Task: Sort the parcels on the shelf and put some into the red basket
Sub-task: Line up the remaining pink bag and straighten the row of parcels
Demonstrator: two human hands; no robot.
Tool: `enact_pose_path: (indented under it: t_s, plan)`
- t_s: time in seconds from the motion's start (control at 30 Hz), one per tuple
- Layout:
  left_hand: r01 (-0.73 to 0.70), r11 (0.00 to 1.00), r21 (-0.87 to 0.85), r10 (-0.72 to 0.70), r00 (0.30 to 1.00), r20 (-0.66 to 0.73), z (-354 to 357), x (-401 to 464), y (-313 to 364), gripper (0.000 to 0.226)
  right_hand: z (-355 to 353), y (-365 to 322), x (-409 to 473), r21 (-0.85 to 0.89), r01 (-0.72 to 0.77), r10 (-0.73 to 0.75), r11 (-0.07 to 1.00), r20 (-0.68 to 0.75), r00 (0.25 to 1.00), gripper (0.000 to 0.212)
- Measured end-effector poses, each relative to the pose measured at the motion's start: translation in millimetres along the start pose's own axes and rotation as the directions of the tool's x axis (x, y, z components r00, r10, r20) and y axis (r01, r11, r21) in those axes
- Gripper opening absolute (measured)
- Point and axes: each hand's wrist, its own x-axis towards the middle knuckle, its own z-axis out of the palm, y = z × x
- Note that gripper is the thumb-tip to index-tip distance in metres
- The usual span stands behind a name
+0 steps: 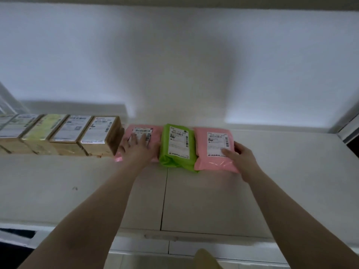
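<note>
Three soft mailer bags lie side by side on the white shelf [194, 200]. A pink bag [155, 133] is on the left, a green bag [177, 148] in the middle, and another pink bag [211, 150] on the right. Each carries a white label. My left hand [136, 147] lies flat, fingers spread, on the left pink bag. My right hand [240, 155] grips the right edge of the right pink bag, thumb on top. The red basket is not in view.
A row of several brown cardboard boxes [99, 136] with white labels stands along the shelf at the left, touching the left pink bag. The white back wall [174, 65] rises behind. The shelf's front edge [194, 234] is near me, with bare shelf to the right.
</note>
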Motion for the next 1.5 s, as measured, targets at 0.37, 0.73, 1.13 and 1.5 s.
enact_pose_path:
  t_s: [0.37,0.73,1.13,1.5]
  plan:
    - [-0.042,0.975,-0.219,0.052,0.998,0.041,-6,-5,2,0.075,4,-3,-4,-0.011,-0.054,0.054,0.998,-0.045,0.998,0.044]
    - [-0.133,0.956,-0.263,0.009,0.906,-0.423,-99,15,-112,0.066,146,-90,-53,-0.151,0.331,-0.352,0.932,-0.149,0.924,0.047]
    - [0.313,0.924,-0.218,-0.362,0.900,-0.242,-159,84,-368,0.078,353,-83,-76,-0.018,0.066,-0.064,0.998,0.102,0.993,0.035]
    - [0.258,0.964,-0.057,-0.265,0.942,-0.205,-162,137,-420,0.094,391,-77,-51,-0.166,0.087,-0.091,0.982,-0.015,0.996,0.040]
